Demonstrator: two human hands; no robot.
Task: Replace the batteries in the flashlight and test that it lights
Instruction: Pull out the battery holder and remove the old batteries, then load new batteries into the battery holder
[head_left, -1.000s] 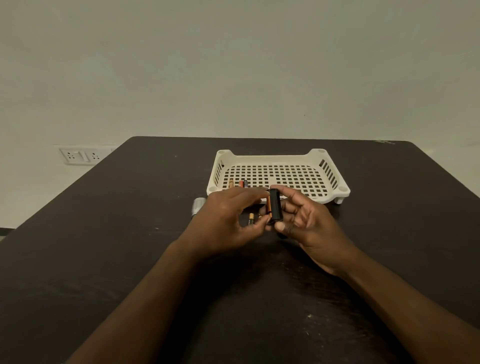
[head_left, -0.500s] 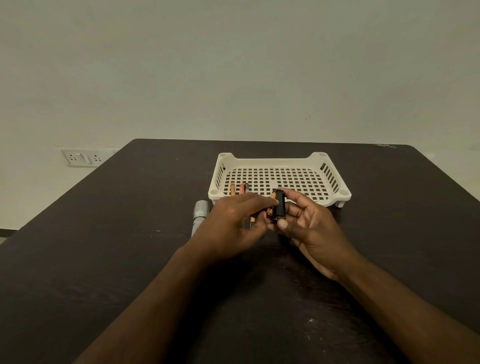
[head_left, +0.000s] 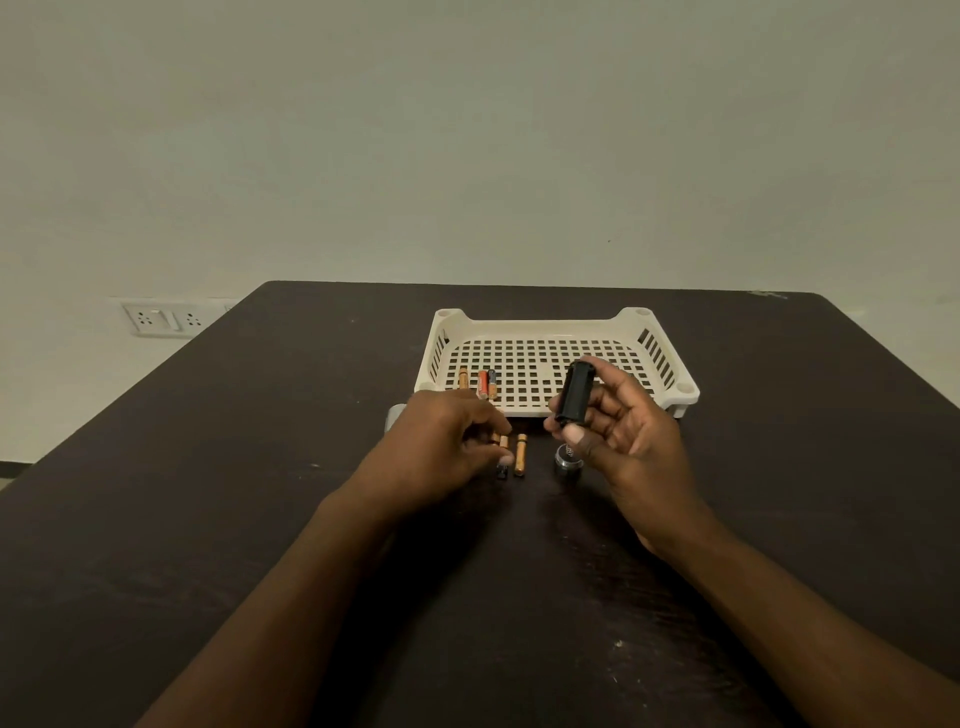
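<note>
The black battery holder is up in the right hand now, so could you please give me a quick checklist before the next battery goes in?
1. Black battery holder gripped in right hand: ok.
2. Left hand on a battery on the table: ok; firm grip: cannot tell.
3. Another loose battery lying within reach: ok.
4. Batteries in the white tray kept apart from those on the table: ok.
5. Tail cap nearby on table: ok.
6. Holder slots empty, polarity marks readable: cannot tell.

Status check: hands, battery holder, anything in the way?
Right hand grips black battery holder, raised. Left hand down at loose batteries on table. Tail cap under right hand; nothing blocking.
</note>
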